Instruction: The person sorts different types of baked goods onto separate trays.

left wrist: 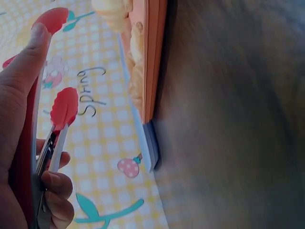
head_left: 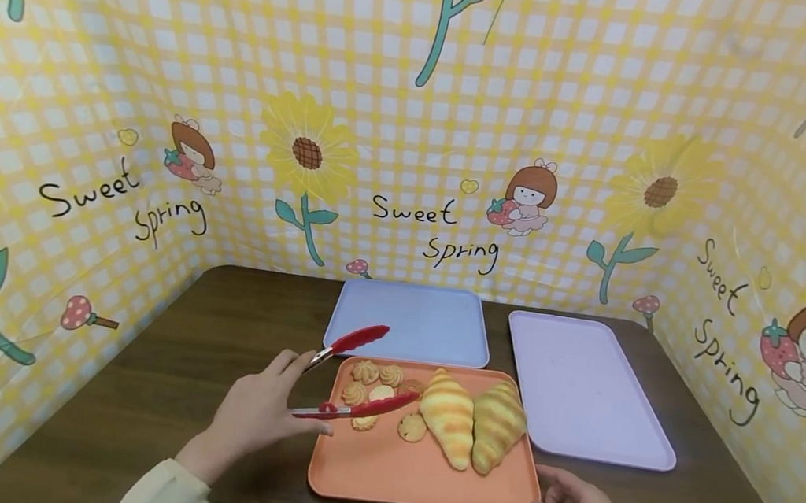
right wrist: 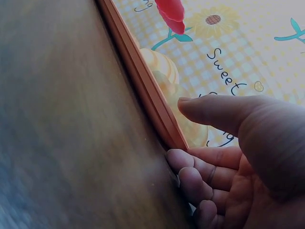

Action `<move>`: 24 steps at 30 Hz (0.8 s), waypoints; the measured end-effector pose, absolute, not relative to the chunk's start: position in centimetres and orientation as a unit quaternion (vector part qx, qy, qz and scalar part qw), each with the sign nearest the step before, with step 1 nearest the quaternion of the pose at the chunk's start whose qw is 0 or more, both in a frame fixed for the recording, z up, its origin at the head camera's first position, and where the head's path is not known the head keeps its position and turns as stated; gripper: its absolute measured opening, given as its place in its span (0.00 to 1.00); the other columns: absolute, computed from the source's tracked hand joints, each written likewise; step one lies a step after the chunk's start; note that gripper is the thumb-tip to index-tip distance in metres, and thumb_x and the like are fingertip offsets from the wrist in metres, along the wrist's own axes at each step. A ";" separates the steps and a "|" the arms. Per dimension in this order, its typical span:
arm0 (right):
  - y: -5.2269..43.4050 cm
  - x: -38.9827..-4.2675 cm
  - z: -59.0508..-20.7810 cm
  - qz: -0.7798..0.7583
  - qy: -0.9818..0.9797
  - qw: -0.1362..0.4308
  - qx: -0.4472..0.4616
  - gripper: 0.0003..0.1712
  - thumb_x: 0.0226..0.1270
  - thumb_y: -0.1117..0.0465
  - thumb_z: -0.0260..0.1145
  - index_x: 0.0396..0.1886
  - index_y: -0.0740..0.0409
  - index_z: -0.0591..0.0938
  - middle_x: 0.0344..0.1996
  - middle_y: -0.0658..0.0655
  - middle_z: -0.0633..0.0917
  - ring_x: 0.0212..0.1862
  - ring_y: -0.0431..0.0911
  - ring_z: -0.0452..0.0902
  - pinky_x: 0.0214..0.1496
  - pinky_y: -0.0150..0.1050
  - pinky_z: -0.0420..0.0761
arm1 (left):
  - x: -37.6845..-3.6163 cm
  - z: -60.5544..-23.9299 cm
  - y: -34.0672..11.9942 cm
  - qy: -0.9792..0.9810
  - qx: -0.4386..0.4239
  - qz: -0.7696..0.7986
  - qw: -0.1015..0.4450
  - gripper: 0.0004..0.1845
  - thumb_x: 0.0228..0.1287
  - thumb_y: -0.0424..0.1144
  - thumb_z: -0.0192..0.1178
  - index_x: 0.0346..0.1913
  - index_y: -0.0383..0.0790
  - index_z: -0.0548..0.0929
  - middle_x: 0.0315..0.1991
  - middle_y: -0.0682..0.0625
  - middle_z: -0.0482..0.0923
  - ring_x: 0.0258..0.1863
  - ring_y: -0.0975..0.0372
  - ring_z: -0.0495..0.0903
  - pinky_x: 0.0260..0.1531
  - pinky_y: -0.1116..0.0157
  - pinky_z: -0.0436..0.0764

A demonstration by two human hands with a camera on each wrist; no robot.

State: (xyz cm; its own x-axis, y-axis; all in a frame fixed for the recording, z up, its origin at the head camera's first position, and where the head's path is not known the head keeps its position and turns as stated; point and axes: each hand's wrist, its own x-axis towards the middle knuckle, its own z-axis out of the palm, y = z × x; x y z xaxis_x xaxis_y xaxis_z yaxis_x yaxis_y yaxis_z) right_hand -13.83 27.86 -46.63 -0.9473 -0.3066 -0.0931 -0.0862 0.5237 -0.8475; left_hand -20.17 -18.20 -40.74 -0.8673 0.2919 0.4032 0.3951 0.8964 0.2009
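Note:
My left hand grips a pair of red-tipped tongs, held spread. Their lower tip lies over several small cookies on the left side of an orange tray, and the upper tip hangs over the tray's far left corner. Two striped croissants lie side by side on the tray's right half. My right hand rests against the tray's near right corner. In the right wrist view my right hand has its fingers bent against the tray rim, with the thumb above it. In the left wrist view the tongs show in my left hand.
A bare light-blue tray lies just behind the orange one, and a lilac tray lies to its right. All stand on a dark wooden table. Yellow checked panels wall in the back and both sides.

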 end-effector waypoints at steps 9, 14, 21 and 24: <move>27.9 -13.9 -46.7 -0.479 0.862 0.126 -0.108 0.33 0.68 0.57 0.68 0.63 0.77 0.71 0.29 0.52 0.77 0.24 0.37 0.70 0.24 0.32 0.70 | -21.0 -40.5 -15.7 -0.958 -0.221 -0.121 0.139 0.56 0.38 0.75 0.70 0.68 0.41 0.74 0.48 0.49 0.75 0.15 0.66 0.67 0.17 0.66 0.72; 28.0 -13.9 -46.8 -0.477 0.863 0.121 -0.115 0.33 0.69 0.57 0.68 0.63 0.77 0.71 0.28 0.52 0.76 0.23 0.37 0.70 0.24 0.33 0.70 | -21.1 -40.6 -13.4 -0.949 -0.269 -0.099 0.131 0.56 0.41 0.75 0.68 0.70 0.42 0.72 0.55 0.46 0.75 0.15 0.69 0.68 0.15 0.68 0.71; 28.1 -13.9 -46.7 -0.472 0.865 0.126 -0.118 0.35 0.68 0.56 0.68 0.64 0.77 0.70 0.29 0.52 0.77 0.23 0.37 0.71 0.23 0.32 0.70 | -20.1 -40.9 -8.7 -0.944 -0.284 -0.127 0.111 0.54 0.47 0.74 0.66 0.69 0.38 0.71 0.55 0.45 0.74 0.13 0.68 0.64 0.13 0.68 0.67; 28.0 -13.9 -46.6 -0.474 0.864 0.131 -0.111 0.36 0.68 0.54 0.68 0.64 0.78 0.70 0.29 0.53 0.77 0.23 0.37 0.71 0.23 0.32 0.70 | -19.9 -40.9 -7.0 -0.944 -0.283 -0.136 0.102 0.53 0.47 0.74 0.66 0.67 0.37 0.71 0.55 0.44 0.75 0.14 0.67 0.66 0.13 0.68 0.67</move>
